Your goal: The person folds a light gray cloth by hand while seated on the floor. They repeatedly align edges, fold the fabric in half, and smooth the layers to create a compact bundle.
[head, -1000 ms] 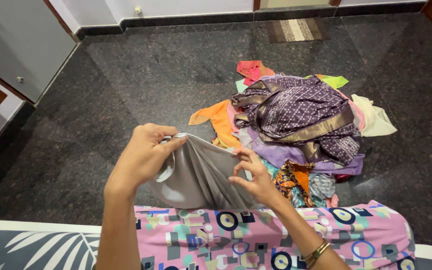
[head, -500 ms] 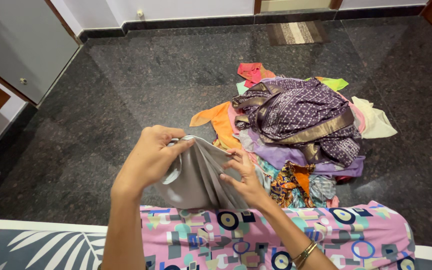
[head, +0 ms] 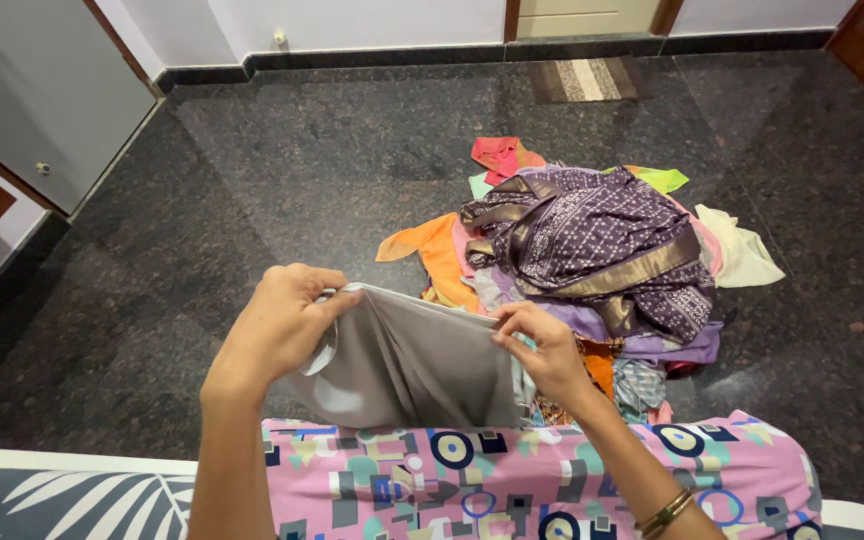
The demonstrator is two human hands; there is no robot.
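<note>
Head view looks down at a big dark stone floor (head: 282, 180) that fills most of the frame. In the middle right of the frame a pile of clothes (head: 592, 260) lies on the floor. On top of the pile is a purple cloth (head: 602, 235) with gold bands. An orange cloth (head: 437, 255) sticks out on the pile's left side, a cream cloth (head: 742, 250) on its right, and a red cloth (head: 500, 155) at its far edge. Along the bottom of the frame is a pink cloth (head: 552, 480) with circles and squares on it. In the lower left corner there is a grey cushion with white leaves (head: 62, 505).

Just above the pink cloth, in the lower middle of the frame, the grey cloth (head: 412, 365) hangs between both hands. Its top edge is pulled straight. The left hand (head: 287, 325) is closed tight on the left corner, with the cloth bunched in its fingers. The right hand (head: 542, 350) pinches the right end of the top edge. A gold bangle (head: 664, 515) sits on the right wrist.
</note>
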